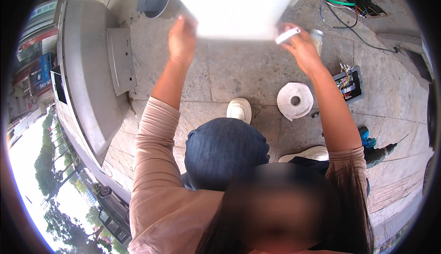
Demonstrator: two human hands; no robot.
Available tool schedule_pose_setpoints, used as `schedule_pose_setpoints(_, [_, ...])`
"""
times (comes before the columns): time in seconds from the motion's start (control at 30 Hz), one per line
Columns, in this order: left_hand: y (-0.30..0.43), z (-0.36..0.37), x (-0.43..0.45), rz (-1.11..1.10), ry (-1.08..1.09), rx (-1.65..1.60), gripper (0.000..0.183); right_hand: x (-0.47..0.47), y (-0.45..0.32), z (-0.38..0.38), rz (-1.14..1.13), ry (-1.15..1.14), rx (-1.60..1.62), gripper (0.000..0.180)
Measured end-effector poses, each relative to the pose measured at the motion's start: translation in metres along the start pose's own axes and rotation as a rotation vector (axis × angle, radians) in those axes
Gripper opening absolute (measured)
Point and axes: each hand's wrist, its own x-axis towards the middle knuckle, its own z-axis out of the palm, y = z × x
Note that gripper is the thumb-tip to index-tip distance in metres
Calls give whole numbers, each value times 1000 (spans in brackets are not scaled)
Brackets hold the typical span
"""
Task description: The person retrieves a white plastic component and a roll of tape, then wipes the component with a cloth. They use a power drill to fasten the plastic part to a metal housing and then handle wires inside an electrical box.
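A bright white panel with raised edges is held out in front of me, overexposed and partly cut off by the top of the view. My left hand grips its near left corner, slightly blurred. At the near right corner, my right hand holds the panel together with a small white strip. The fingers behind the panel are hidden. Just beyond my right wrist stands a clear jar with a light lid. A roll of white tape lies flat on the paving between my right forearm and my shoe.
An open grey box with wires lies right of my forearm. Behind it are a cordless drill and a blue bundle. Loose wires come from an opening at upper right. A bucket and a metal cabinet stand left.
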Motion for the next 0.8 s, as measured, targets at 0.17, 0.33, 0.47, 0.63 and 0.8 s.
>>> schedule_pose_setpoints(0.17, [-75, -59, -20, -140, -282, 397, 25, 6, 72, -48, -44, -82, -695, 22])
schedule_pose_setpoints(0.33, [-96, -56, -66, -420, -175, 566, 24, -20, 88, -73, -224, -221, -1151, 22])
schedule_pose_setpoints(0.47, [-89, -61, -70, -505, -96, 739, 24, -30, 70, -102, 12, -415, -1242, 23])
schedule_pose_setpoints(0.63, [-42, -9, -72, -211, -300, 679, 27, -29, 7, -68, 431, -476, -544, 24])
schedule_pose_setpoints(0.8, [-27, 74, -84, -128, -657, 635, 38, -34, -3, -46, 291, -498, -435, 27])
